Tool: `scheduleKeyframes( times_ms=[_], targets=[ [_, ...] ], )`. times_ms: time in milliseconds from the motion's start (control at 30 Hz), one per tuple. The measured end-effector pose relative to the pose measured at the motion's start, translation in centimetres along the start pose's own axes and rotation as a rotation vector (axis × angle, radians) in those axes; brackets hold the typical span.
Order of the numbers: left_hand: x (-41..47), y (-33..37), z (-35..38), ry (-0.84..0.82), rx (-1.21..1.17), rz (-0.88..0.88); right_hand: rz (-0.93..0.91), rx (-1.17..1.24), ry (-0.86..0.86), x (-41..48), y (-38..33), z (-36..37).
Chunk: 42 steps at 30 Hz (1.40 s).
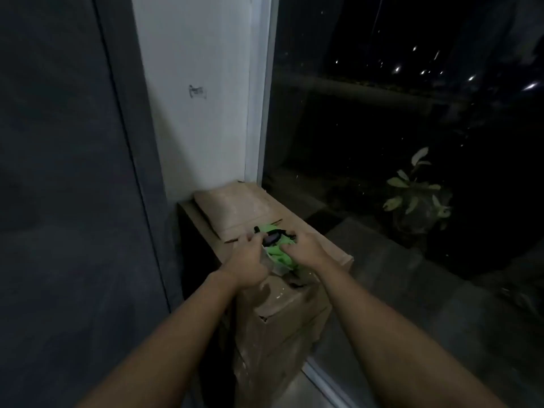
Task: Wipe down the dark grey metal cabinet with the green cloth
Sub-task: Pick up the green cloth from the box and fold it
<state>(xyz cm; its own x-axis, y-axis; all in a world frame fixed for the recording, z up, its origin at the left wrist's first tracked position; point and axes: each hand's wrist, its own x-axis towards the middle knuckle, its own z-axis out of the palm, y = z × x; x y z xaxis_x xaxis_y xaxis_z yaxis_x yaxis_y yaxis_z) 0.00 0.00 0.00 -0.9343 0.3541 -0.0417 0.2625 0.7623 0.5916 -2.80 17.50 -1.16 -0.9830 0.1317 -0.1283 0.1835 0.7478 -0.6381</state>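
Observation:
The dark grey metal cabinet fills the left side of the head view, its tall flat side facing me. A crumpled green cloth lies on top of stacked cardboard boxes just right of the cabinet. My right hand grips the cloth from the right, fingers curled into it. My left hand reaches in from the left, its fingers at a small dark object and a clear wrapper beside the cloth. What the left fingers hold is hard to make out in the dim light.
A white wall strip stands behind the boxes. To the right a dark glass door in a pale frame shows night lights and a leafy potted plant outside. A metal floor track runs along the bottom.

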Motion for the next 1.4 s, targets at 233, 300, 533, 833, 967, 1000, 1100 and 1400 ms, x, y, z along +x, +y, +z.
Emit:
scheduleKeyframes(
  times_ms=[233, 300, 533, 833, 967, 1000, 1100, 1400],
  targets=[
    [3.7, -1.9, 3.6, -0.147, 0.180, 0.033, 0.097, -0.118, -0.086, 4.3, 3.7, 2.4],
    [4.5, -2.7, 4.5, -0.157, 0.221, 0.029, 0.124, -0.168, -0.065, 5.1, 4.5, 2.7],
    [4.9, -3.1, 5.7, -0.205, 0.227, -0.028, 0.155, -0.106, -0.048, 5.9, 5.2, 2.5],
    [2.9, -1.8, 3.8, -0.060, 0.042, -0.124, 0.051, 0.304, 0.161, 1.5, 2.0, -0.6],
    [1.4, -0.6, 2.4, 0.005, -0.095, -0.069, -0.007, 0.502, 0.206, -0.7, -0.6, -2.3],
    [1.1, -0.5, 2.2, 0.014, -0.146, -0.050, -0.033, 0.552, 0.216, -1.3, -1.3, -2.6],
    [-0.7, 0.7, 1.0, 0.052, -0.488, -0.079, -0.103, 0.702, 0.232, -3.4, -3.5, -3.3],
    [-7.4, 3.8, -4.4, 0.026, -1.300, -0.144, -0.184, 1.223, 0.077, -11.5, -8.2, -4.9]
  ],
)
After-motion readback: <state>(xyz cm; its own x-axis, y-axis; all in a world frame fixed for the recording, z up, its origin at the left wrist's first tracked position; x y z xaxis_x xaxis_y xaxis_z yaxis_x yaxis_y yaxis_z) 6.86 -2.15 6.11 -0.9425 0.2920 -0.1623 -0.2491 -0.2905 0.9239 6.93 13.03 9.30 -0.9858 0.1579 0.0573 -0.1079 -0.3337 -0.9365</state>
